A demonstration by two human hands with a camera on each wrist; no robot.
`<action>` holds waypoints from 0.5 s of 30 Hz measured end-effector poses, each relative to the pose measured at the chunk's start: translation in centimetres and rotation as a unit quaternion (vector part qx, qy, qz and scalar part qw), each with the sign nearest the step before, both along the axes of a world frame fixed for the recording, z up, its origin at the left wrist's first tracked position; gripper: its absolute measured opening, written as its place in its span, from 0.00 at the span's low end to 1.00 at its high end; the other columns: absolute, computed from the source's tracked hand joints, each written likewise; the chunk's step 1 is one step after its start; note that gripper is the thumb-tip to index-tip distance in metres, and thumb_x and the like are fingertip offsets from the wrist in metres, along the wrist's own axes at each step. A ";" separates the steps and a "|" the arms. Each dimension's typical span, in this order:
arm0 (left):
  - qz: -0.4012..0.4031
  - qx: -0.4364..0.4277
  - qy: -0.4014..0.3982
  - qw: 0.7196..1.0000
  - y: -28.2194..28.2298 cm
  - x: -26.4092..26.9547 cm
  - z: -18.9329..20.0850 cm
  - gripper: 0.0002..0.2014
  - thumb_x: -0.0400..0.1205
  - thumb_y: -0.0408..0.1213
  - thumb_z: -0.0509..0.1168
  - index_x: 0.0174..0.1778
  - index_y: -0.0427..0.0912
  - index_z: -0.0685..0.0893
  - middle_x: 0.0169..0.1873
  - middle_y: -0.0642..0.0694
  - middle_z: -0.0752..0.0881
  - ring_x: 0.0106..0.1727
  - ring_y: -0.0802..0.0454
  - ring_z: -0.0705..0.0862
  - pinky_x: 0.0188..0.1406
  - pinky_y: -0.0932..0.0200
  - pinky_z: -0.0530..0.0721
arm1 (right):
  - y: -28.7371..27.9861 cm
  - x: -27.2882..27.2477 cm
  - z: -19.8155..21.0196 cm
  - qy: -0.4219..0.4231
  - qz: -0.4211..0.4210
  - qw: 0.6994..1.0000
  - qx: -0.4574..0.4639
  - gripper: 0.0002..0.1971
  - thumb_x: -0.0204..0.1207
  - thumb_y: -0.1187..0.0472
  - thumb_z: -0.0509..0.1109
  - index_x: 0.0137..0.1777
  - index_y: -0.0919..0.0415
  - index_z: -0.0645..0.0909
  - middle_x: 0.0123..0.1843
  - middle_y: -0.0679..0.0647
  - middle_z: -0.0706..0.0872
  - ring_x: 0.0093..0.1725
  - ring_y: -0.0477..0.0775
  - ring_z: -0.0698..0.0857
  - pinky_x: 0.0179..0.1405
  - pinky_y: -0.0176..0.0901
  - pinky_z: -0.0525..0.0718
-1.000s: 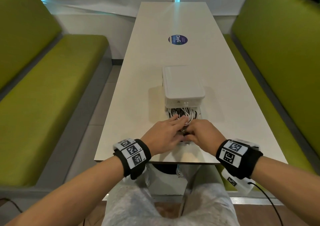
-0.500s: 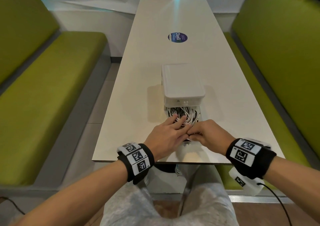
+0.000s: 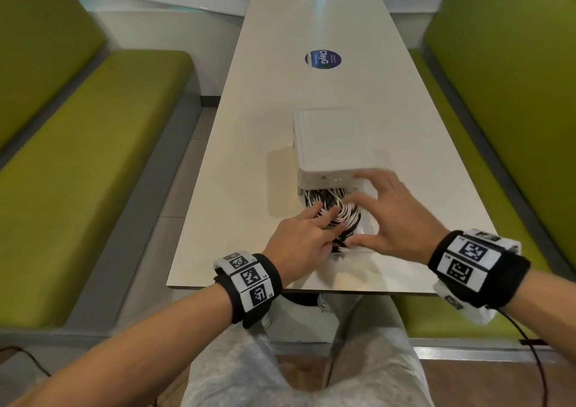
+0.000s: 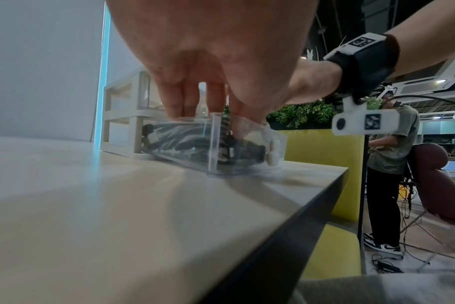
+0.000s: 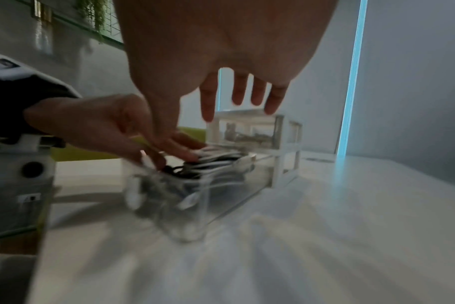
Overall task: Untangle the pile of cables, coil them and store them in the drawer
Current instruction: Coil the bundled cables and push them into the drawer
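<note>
Nearest the table's (image 3: 237,169) near edge, the left hand (image 3: 300,244) is lying over the pulled-out clear drawer (image 4: 213,152), its straight fingers (image 3: 314,219) pressing down on the coiled black and white cables (image 3: 335,210) inside. The pressing is probably keeping the springy coils below the drawer's rim, so that they do not catch on the frame when the drawer slides in. The left-wrist view is showing the fingertips reaching down inside the drawer's front wall, just behind the small white knob (image 4: 271,153).

Just beyond, the right hand (image 3: 392,216) is hovering above the drawer with fingers spread wide and holding nothing. Its thumb is lying close to the drawer's front edge, while its fingertips (image 5: 271,102) are reaching the front top edge of the white drawer unit (image 3: 333,141); whether they are touching it cannot be told. The reach appears meant to steady the unit against a push.

The cables are sitting in the bottom drawer, which is standing open toward the table's near edge. Storing looks nearly finished; closing remains.

Farther along the table's middle lies a round blue sticker (image 3: 322,59). Green benches (image 3: 93,144) are flanking both long edges.
</note>
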State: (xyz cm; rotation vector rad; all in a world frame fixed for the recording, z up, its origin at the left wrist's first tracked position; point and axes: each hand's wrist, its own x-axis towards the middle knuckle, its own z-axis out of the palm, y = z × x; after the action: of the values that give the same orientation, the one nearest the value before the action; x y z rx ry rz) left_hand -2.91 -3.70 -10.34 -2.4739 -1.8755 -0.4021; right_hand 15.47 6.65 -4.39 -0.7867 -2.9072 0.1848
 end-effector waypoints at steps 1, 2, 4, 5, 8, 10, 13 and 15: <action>0.000 0.003 0.004 1.000 -0.1 0.0 0.0 0.22 0.80 0.45 0.53 0.62 0.49 0.88 0.67 0.46 0.85 0.67 0.38 0.83 0.43 0.47 0.90 | 0.6 0.0 0.4 -0.027 -0.002 1.000 0.004 0.41 0.59 0.27 0.73 0.69 0.49 0.73 0.84 0.59 0.56 0.83 0.63 0.53 0.79 0.61 0.61; 0.000 0.003 0.007 1.000 -0.1 0.0 0.0 0.22 0.81 0.45 0.52 0.63 0.49 0.88 0.68 0.46 0.84 0.68 0.39 0.83 0.46 0.47 0.90 | 1.1 -0.2 0.6 -0.065 0.008 0.998 0.013 0.49 0.55 0.23 0.71 0.73 0.50 0.67 0.87 0.58 0.44 0.85 0.62 0.42 0.81 0.62 0.53; 0.003 -0.009 0.015 1.000 -0.2 0.0 0.2 0.22 0.82 0.46 0.52 0.67 0.50 0.85 0.69 0.46 0.83 0.70 0.39 0.82 0.49 0.48 0.88 | 1.8 -0.8 0.3 -0.137 0.023 0.990 0.034 0.60 0.50 0.18 0.68 0.79 0.50 0.58 0.85 0.57 0.29 0.83 0.62 0.28 0.82 0.66 0.43; 0.006 -0.015 0.019 1.000 -0.1 0.0 0.2 0.22 0.83 0.46 0.53 0.70 0.52 0.82 0.70 0.46 0.82 0.70 0.40 0.81 0.49 0.48 0.88 | 2.1 -1.0 0.1 -0.161 0.019 0.986 0.037 0.63 0.48 0.17 0.68 0.81 0.49 0.54 0.84 0.57 0.24 0.82 0.63 0.24 0.81 0.67 0.39; 0.006 -0.025 0.028 0.999 0.0 -0.1 0.4 0.21 0.82 0.44 0.62 0.73 0.56 0.79 0.71 0.47 0.81 0.71 0.39 0.80 0.45 0.49 0.89 | 2.6 -1.4 0.3 -0.205 0.016 0.978 0.032 0.63 0.48 0.16 0.67 0.82 0.49 0.56 0.81 0.59 0.18 0.79 0.65 0.20 0.81 0.69 0.37; 0.001 -0.030 0.034 0.999 0.0 -0.2 0.5 0.19 0.79 0.44 0.65 0.67 0.56 0.84 0.71 0.45 0.82 0.70 0.38 0.81 0.43 0.48 0.89 | 2.6 -1.5 0.4 -0.216 0.021 0.976 0.027 0.60 0.49 0.17 0.67 0.81 0.47 0.60 0.80 0.59 0.17 0.78 0.64 0.19 0.81 0.70 0.39; -0.014 -0.052 0.047 0.997 -0.1 -0.2 0.6 0.19 0.78 0.43 0.67 0.66 0.61 0.84 0.72 0.41 0.80 0.71 0.33 0.79 0.45 0.45 0.88 | 2.3 -1.4 0.3 -0.208 0.016 0.978 0.007 0.57 0.51 0.20 0.71 0.80 0.45 0.63 0.81 0.57 0.18 0.79 0.64 0.20 0.82 0.71 0.45; -0.038 -0.065 0.063 0.995 -0.2 -0.3 0.5 0.21 0.80 0.43 0.65 0.68 0.64 0.81 0.76 0.36 0.75 0.73 0.29 0.75 0.60 0.41 0.83 | 2.3 -1.5 0.1 -0.193 0.015 0.981 -0.001 0.55 0.51 0.21 0.72 0.79 0.45 0.64 0.82 0.56 0.20 0.80 0.63 0.21 0.82 0.71 0.49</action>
State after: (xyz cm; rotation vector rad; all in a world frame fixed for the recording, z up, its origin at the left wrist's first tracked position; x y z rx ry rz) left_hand -3.16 -3.85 -9.79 -2.5895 -1.8197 -0.1253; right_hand 14.01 8.98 -4.25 -0.8640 -3.2823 0.0389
